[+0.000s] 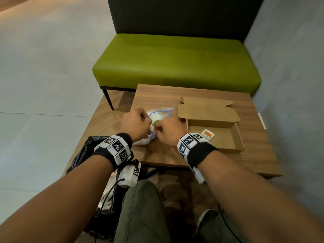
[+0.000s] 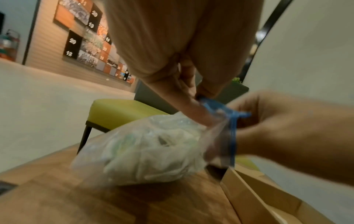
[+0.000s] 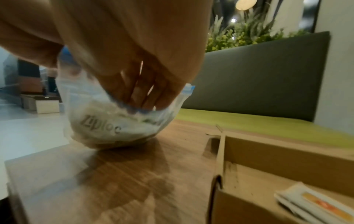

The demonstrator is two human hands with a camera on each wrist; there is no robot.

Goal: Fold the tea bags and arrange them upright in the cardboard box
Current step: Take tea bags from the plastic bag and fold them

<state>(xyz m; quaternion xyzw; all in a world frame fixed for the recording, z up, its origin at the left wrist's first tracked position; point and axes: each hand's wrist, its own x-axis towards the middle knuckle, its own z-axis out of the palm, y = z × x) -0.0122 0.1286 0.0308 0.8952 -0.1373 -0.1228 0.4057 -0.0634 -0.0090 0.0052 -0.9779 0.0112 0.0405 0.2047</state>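
Note:
A clear zip bag (image 1: 160, 114) with a blue seal, stuffed with pale tea bags, lies on the wooden table (image 1: 254, 158). My left hand (image 1: 138, 123) pinches the blue seal strip (image 2: 208, 104) at the bag's mouth. My right hand (image 1: 168, 130) grips the opposite edge of the mouth, fingers (image 3: 145, 94) curled down into the opening. The bag (image 3: 101, 125) rests on the table under both hands. An open cardboard box (image 1: 226, 143) lies flat to the right, lid folded back. One white sachet with an orange-red label (image 1: 207, 134) lies flat on its floor. A small green bit shows between my hands.
A green bench (image 1: 175, 64) with a dark backrest stands behind the table. A black plastic bag (image 1: 84, 151) sits on the floor at the table's left front corner. A grey wall runs close along the right. My knees are under the table's near edge.

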